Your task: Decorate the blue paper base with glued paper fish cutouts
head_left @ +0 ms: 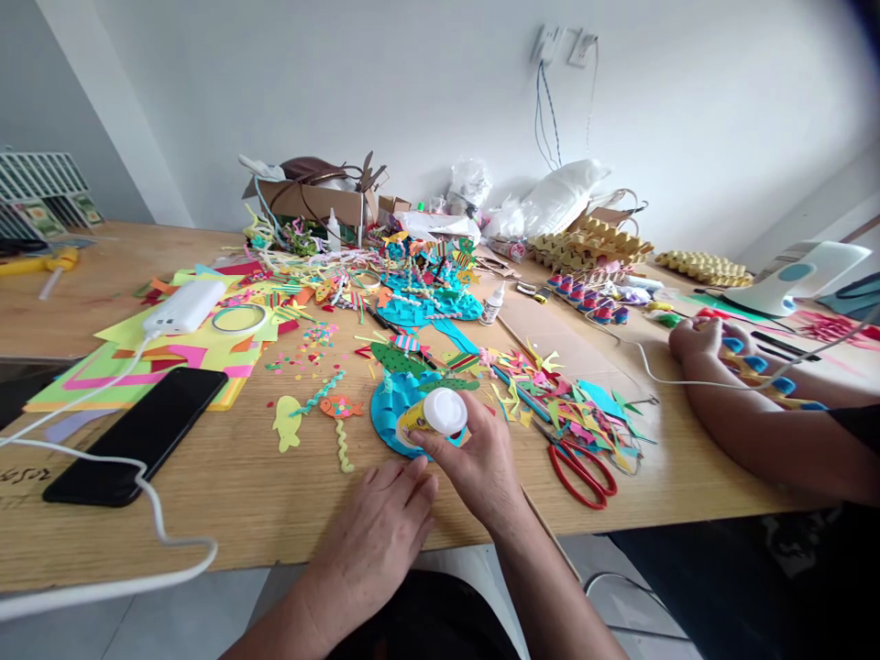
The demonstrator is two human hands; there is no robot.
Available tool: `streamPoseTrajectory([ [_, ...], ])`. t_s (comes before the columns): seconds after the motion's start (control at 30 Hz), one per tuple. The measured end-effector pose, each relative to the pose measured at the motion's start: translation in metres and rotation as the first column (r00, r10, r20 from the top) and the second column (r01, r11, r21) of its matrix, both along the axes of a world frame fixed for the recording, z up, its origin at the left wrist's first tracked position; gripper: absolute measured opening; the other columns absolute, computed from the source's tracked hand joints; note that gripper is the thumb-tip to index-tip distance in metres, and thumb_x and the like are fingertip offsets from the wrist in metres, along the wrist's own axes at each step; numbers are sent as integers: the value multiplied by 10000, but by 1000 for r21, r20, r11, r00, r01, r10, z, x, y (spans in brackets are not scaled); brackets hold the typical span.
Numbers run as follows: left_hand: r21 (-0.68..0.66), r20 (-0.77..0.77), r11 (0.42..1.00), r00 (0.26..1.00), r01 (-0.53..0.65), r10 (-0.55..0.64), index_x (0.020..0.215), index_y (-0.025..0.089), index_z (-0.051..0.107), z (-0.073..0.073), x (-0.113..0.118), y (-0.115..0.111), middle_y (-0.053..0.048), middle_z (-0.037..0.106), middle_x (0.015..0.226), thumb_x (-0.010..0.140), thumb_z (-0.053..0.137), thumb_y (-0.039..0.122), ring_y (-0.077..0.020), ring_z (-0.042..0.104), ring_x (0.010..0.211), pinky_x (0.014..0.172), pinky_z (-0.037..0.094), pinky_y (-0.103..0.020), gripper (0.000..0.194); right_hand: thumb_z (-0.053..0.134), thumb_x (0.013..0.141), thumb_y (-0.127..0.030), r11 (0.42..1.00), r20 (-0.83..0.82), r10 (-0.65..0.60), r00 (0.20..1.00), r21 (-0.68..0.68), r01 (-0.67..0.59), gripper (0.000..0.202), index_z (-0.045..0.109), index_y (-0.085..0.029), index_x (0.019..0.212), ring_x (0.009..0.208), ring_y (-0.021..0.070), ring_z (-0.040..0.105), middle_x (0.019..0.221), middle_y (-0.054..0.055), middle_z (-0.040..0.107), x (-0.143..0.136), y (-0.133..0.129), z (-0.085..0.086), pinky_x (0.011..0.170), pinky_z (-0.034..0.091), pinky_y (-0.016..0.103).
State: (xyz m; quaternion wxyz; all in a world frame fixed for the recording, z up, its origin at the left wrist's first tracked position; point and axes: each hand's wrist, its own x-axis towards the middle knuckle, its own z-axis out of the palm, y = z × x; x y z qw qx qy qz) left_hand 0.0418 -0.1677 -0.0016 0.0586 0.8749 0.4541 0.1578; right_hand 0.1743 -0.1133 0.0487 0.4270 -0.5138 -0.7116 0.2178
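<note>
My right hand (481, 454) is wrapped round a glue bottle (419, 420) with a white base, which is tilted over a round blue craft piece (385, 408). Green paper leaves (399, 359) stick out behind the bottle. My left hand (385, 513) rests on the table at the near edge of the blue piece, its fingers stretched out and holding nothing. To the left lie an orange paper fish (342, 406), a yellow paper fish (287, 423) and a wavy yellow strip (343, 446).
Red-handled scissors (583, 472) and paper scraps (591, 422) lie to the right. A black phone (141, 435), white cable and coloured sheets (75, 390) are at left. Behind stands a decorated blue piece (433, 298). A person's arm (749, 431) rests at far right.
</note>
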Motion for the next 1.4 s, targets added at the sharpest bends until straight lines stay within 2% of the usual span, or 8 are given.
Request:
streamPoseTrajectory([
  [0.17,67,4,998,1000,-19,19,1143,182,515,-2,1,0,-72,548,1222,862,459,223,-244,508,1067,852,469,-420,290,715,644,-361,996,-309,-8,951,-85,-19,270,574,-178,782,640,150,536,713,-8,614,7,1,-7,556,396,240],
  [0.4,86,-27,996,999,-19,22,1140,200,537,0,1,1,-73,539,1251,831,506,211,-233,517,1065,850,456,-392,311,715,661,-268,973,-812,-62,580,-179,-147,235,602,-186,850,770,178,600,813,7,665,15,3,-24,697,466,293],
  [0.77,128,-54,992,999,1,6,1071,174,578,-1,2,1,-82,585,1206,789,521,136,-250,575,975,789,516,-412,290,752,630,-258,929,-966,-248,72,-258,-265,197,636,-182,771,593,67,561,754,-28,661,26,0,-21,542,469,163],
  [0.9,224,152,972,983,66,-102,1043,192,577,3,-2,-4,-58,652,1069,827,428,82,-190,611,935,810,528,-319,284,746,640,-276,911,-956,-292,-22,-272,-310,224,630,-186,809,570,87,568,726,-21,659,28,-2,-15,525,493,191],
  [1.07,-15,609,986,784,168,-125,1109,264,534,7,3,-10,4,684,930,844,463,123,-98,647,826,730,527,-147,309,756,634,-285,868,-940,-315,-130,-230,-440,223,635,-191,795,541,68,568,630,-42,640,25,-9,-11,544,498,163],
  [1.2,-351,794,906,588,238,153,1330,264,343,1,23,-6,-71,496,1315,881,438,289,-193,510,1154,903,495,-293,459,750,644,-277,860,-945,-281,-170,-169,-482,226,646,-198,829,622,81,600,740,-16,676,27,-21,-6,574,505,161],
  [1.3,-354,877,867,447,351,177,1389,229,225,1,43,0,-110,314,1438,860,461,395,-263,327,1292,1015,387,-406,603,754,635,-277,878,-954,-262,-144,-173,-447,245,651,-218,849,649,89,608,793,-11,682,32,-33,-3,587,514,164],
  [1.4,-378,897,832,383,406,220,1387,233,231,11,63,5,-123,391,1387,855,458,428,-271,415,1235,1005,395,-428,610,753,631,-288,891,-965,-250,-85,-194,-411,255,657,-242,863,677,109,620,771,-18,678,36,-45,-5,656,535,204],
])
